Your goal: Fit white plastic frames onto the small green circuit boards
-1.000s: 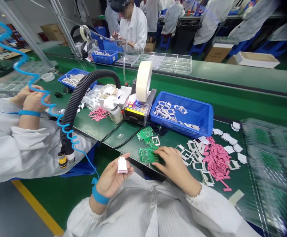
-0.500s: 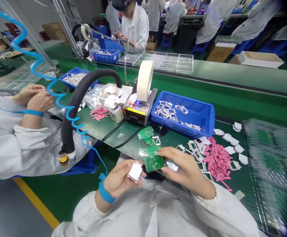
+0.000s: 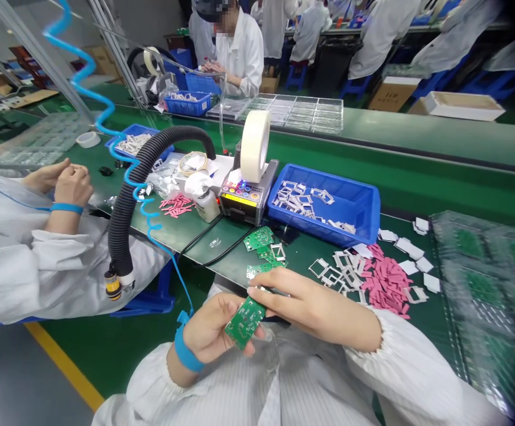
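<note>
Over my lap, my left hand (image 3: 213, 328) cups a small green circuit board (image 3: 245, 322) from below; the white part it held earlier is hidden under the board. My right hand (image 3: 301, 302) reaches across and pinches the board's upper edge with thumb and fingers. Both hands are closed on the board. On the green bench just beyond lie a few more green boards (image 3: 261, 239), a scatter of white plastic frames (image 3: 341, 273) and a heap of pink strips (image 3: 388, 281).
A blue bin (image 3: 359, 207) of white frames and a tape dispenser (image 3: 250, 189) with a white roll stand behind. A black ribbed hose (image 3: 126, 207) and blue coiled cord (image 3: 139, 195) hang left. A co-worker's hands (image 3: 68, 183) work at left; clear trays (image 3: 488, 284) lie right.
My right hand picked a green board off the bench and brought it onto the white part in my left hand; both hands now hold it together, lower over my lap.
</note>
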The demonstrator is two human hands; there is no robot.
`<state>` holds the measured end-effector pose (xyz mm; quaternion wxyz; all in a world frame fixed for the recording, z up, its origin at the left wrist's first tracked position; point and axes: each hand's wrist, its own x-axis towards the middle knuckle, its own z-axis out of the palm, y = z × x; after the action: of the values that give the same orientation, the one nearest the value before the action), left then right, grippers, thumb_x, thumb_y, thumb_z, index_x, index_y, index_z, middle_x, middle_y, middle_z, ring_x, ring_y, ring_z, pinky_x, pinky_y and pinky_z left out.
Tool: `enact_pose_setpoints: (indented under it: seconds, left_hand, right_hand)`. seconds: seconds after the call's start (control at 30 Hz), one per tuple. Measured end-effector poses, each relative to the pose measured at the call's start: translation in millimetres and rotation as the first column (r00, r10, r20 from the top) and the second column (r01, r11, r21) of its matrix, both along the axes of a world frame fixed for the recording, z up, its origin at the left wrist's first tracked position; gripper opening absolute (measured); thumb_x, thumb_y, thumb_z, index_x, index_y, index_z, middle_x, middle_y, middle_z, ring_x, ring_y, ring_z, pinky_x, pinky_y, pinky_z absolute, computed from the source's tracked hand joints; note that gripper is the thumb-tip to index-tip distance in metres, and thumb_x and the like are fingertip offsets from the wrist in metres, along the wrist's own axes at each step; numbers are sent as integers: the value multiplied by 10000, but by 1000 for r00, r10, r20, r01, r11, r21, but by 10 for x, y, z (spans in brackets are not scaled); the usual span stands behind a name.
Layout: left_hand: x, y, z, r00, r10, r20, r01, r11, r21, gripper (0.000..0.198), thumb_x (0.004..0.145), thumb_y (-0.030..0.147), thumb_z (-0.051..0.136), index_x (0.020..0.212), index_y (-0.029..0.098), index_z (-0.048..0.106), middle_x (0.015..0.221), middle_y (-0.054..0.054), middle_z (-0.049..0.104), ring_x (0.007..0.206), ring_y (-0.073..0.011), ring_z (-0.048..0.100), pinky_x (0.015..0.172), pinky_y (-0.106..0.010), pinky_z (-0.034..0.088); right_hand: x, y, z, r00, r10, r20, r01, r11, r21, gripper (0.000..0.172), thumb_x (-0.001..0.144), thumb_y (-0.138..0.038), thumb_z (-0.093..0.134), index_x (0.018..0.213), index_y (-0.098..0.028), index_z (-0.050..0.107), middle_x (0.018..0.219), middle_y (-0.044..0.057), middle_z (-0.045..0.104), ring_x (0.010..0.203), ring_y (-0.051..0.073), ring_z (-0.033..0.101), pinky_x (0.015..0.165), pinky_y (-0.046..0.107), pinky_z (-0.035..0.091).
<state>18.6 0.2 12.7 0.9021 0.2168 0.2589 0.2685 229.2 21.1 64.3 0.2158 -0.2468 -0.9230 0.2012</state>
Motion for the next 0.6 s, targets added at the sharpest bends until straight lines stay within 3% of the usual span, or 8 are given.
enact_pose_setpoints:
  seconds: [0.2, 0.23, 0.3, 0.4, 0.47, 0.6]
  left_hand:
    - [82, -19, -55, 989, 12, 150, 2, 996, -91, 411, 669, 431, 728, 928, 115, 693, 761, -80, 746, 573, -160, 688, 523, -217, 545]
    - [112, -14, -71, 985, 48, 167, -29, 993, -110, 388, 672, 405, 735, 934, 123, 686, 775, -71, 746, 610, -160, 694, 566, -225, 553]
    - [188, 11, -90, 979, 145, 141, -128, 984, -125, 358, 675, 343, 750, 955, 133, 677, 802, -53, 739, 690, -152, 696, 674, -239, 553]
    - [343, 71, -69, 961, 273, 48, -271, 962, -45, 323, 697, 304, 740, 974, 149, 675, 848, -50, 723, 802, -163, 677, 759, -258, 519]
    - [476, 115, -34, 945, 327, 27, -328, 945, 22, 263, 713, 289, 727, 940, 165, 680, 886, -53, 710, 871, -181, 658, 795, -279, 496]
    - [743, 202, 26, 930, 365, 41, -367, 928, 64, 236, 684, 216, 750, 909, 189, 685, 938, -40, 694, 933, -181, 629, 892, -317, 453]
  right_hand:
    - [37, 101, 25, 999, 41, -12, -42, 997, -63, 337, 938, -154, 387, 1240, -199, 528, 1263, 121, 546, 1169, 176, 512, 935, 334, 471]
    - [41, 105, 23, 1000, -12, -27, 10, 997, -75, 320, 932, -170, 413, 1225, -207, 535, 1284, 119, 531, 1185, 182, 502, 944, 342, 467]
    - [29, 77, 23, 970, -235, -67, 224, 966, -131, 260, 904, -222, 488, 1156, -211, 553, 1238, 110, 557, 1135, 193, 537, 905, 350, 489]
    - [-41, -39, 32, 857, -514, -33, 498, 842, -207, 227, 785, -301, 652, 969, -201, 563, 953, 60, 643, 874, 201, 608, 724, 338, 521]
    - [-95, -122, 32, 828, -559, 42, 556, 812, -177, 208, 731, -257, 691, 875, -198, 553, 831, 35, 636, 775, 197, 595, 654, 324, 503]
    - [-59, -160, 25, 796, -599, 88, 605, 790, -97, 154, 715, -103, 611, 808, -195, 529, 827, 40, 638, 782, 201, 595, 653, 315, 488]
